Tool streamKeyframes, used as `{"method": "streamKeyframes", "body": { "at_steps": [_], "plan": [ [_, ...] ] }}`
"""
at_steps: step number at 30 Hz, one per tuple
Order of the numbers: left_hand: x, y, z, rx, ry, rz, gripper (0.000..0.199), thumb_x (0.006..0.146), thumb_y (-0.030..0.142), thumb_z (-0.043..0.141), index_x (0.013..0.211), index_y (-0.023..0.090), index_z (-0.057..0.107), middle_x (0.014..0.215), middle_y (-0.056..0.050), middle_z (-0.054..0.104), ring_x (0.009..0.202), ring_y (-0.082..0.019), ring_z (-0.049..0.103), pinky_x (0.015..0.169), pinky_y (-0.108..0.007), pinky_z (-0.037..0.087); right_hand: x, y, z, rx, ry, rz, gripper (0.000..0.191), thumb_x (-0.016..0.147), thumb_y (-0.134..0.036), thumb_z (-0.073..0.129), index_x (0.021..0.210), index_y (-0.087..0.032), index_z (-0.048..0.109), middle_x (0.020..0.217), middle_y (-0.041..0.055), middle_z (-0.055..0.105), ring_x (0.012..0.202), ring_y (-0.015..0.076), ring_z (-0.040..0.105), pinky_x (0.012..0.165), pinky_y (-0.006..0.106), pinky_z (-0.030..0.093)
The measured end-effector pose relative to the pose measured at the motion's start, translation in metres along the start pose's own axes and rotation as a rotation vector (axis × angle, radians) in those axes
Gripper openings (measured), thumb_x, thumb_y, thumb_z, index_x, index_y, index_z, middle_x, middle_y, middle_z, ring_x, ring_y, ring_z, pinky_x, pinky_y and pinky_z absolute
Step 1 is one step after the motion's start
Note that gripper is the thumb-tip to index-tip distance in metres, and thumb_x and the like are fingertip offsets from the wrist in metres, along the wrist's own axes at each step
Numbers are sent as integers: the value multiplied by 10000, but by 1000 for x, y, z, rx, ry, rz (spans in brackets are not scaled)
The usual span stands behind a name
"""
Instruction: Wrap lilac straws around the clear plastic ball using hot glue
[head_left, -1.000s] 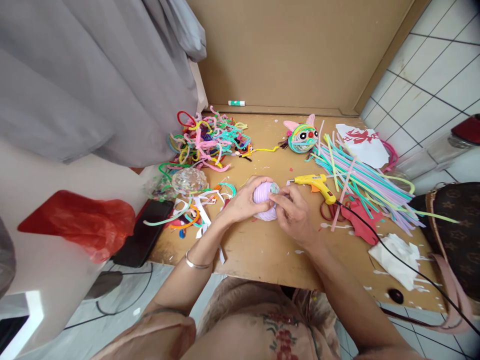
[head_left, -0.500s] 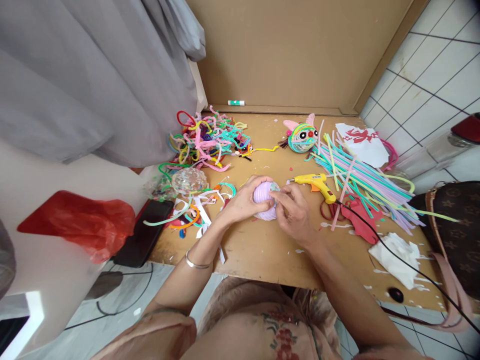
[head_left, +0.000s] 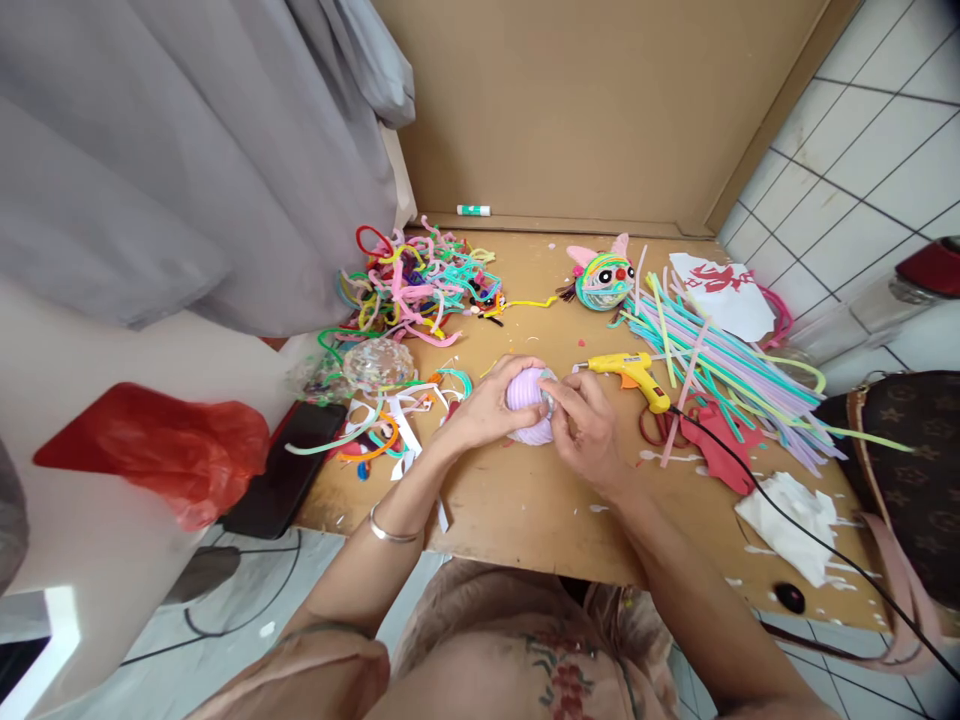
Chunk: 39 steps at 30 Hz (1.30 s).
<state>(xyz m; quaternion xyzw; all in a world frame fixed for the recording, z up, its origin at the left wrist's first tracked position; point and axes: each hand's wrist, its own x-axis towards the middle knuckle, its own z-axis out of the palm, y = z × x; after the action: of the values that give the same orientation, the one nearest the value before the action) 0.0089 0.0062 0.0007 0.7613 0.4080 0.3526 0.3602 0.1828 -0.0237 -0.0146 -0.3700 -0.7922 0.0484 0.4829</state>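
A ball wrapped in lilac pipe cleaners [head_left: 527, 392] sits at the middle of the table, with a bare, greyish patch on its right side. My left hand [head_left: 495, 400] is closed around its left side, thumb across the front. The fingers of my right hand [head_left: 589, 425] are pinched together against the ball's right edge; whether they hold a pipe cleaner end there is too small to tell. Just right of the hands lies a yellow hot glue gun [head_left: 630, 372], its nozzle pointing left and its black cord running to the lower right.
Bundled straight pipe cleaners [head_left: 735, 360] lie at right, beside red scissors [head_left: 660, 425] and a white tissue [head_left: 791, 525]. A finished ball with pink ears [head_left: 604, 280] stands behind. Tangled pipe cleaners [head_left: 420, 280], a clear ball [head_left: 377, 362] and a black phone [head_left: 289, 465] are at left.
Both hands stay on the lilac ball in nearly the same place. The right fingers shift very slightly at its right edge. The view tilts a little.
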Motion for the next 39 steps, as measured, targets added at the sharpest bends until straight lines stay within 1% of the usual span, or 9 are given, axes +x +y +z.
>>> {"method": "streamKeyframes", "body": {
  "at_steps": [6,13,19,24,32,39],
  "plan": [
    [-1,-2,0,2,2,-1,488,745,262,641,1214,190,522,1190,-84,547,1130,-235,551,1016,-394,437,2,-2,-3,9,-10,-31,408,831,-26,413,1128,-228,607,873,29,441,737,142,504,606,271,455],
    [0,-3,1,13,12,22,483,743,246,644,1210,196,530,1185,-74,558,1130,-228,550,1023,-381,429,0,-2,-1,33,2,-9,389,825,-21,413,1084,-222,622,879,31,452,736,144,497,624,281,446],
    [-1,-3,1,17,11,24,489,744,254,640,1217,190,530,1188,-76,564,1128,-225,555,1026,-379,428,1,-2,-1,27,23,-42,382,808,7,426,1059,-210,614,883,28,442,730,133,489,616,267,432],
    [-1,-2,1,18,17,28,487,738,251,636,1208,180,535,1196,-81,563,1130,-227,554,1023,-375,429,1,-2,-1,29,9,-46,392,811,3,421,1074,-222,605,896,29,445,737,134,492,619,267,440],
    [0,2,1,19,11,2,487,736,278,635,1204,185,535,1184,-82,566,1120,-235,558,1011,-387,441,0,-2,-1,0,-14,23,435,816,-27,418,1166,-223,586,923,44,443,821,165,509,684,300,465],
    [0,1,1,12,17,11,485,736,282,637,1199,178,537,1171,-85,565,1109,-235,558,1009,-397,444,1,-2,-1,-15,-33,17,430,820,-31,394,1142,-225,603,917,42,439,807,162,506,679,305,468]
  ]
}}
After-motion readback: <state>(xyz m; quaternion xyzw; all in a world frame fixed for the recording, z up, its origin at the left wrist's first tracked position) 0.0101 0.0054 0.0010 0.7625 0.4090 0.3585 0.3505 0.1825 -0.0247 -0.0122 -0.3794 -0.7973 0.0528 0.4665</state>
